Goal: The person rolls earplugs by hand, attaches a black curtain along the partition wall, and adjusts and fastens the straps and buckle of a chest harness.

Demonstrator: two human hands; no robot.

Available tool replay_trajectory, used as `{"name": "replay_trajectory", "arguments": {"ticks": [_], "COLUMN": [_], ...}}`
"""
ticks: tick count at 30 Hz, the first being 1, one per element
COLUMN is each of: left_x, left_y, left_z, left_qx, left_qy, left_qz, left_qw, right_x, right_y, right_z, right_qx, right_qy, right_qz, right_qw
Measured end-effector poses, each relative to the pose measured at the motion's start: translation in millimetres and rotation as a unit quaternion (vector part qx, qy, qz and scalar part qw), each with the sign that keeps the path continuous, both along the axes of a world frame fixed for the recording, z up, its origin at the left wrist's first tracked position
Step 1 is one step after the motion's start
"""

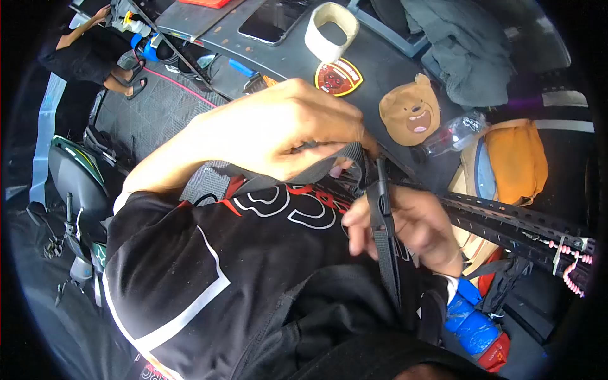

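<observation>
My left hand (288,130) reaches in from the left, back of the hand up. Its curled fingers grip a black webbing strap (320,166), which bends over near the fingertips. From there the strap hangs down through a black plastic buckle (380,204). Behind the buckle is my right hand (415,221), its fingers loosely bent around the lower strap, fingertips showing on the left side. Part of that grip is hidden by the strap. Both hands are in front of a black shirt (183,272) with white and red print.
On the dark table (373,54) are a phone (272,22), a tape roll (330,33), a badge patch (339,78), a bear-face item (408,113) and a plastic bottle (453,134). An orange pouch (516,161) lies right. Another person (82,63) stands at upper left.
</observation>
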State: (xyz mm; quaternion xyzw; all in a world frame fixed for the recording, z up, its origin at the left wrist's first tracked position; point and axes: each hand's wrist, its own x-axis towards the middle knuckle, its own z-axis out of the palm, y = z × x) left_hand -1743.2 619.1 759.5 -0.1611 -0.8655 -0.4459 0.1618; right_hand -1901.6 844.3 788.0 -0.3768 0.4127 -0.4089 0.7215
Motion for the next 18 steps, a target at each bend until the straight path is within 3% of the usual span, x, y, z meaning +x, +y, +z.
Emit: {"name": "replay_trajectory", "arguments": {"ticks": [2,5,9,11,14,16,18], "left_x": [-7.1,-10.1,-14.8,-19.8,-25.1,-30.9,-36.9], "left_y": [1.2,3.5,21.9,24.3,23.8,24.4,23.5], "left_z": [2.0,15.8,15.1,20.5,34.5,35.0,34.3], "left_qx": [-0.027,-0.016,-0.072,-0.102,-0.196,-0.225,-0.252], "left_qy": [0.094,0.066,0.139,0.160,0.245,0.301,0.354], "left_qz": [-0.024,-0.053,-0.024,-0.022,-0.050,-0.044,-0.039], "left_qw": [0.995,0.996,0.987,0.982,0.948,0.926,0.900], "right_x": [0.7,1.0,4.7,5.8,-5.0,-12.4,-12.9], "right_y": [3.1,9.1,11.8,14.6,22.6,26.9,30.0], "right_z": [5.1,24.4,48.2,48.3,43.3,33.9,27.2], "right_qx": [0.010,0.024,0.071,0.062,0.059,-0.008,-0.014], "right_qy": [-0.037,-0.040,0.032,0.009,0.029,0.018,-0.019], "right_qz": [0.021,0.013,-0.034,-0.056,0.000,0.036,0.021], "right_qw": [0.999,0.999,0.996,0.996,0.998,0.999,1.000]}}
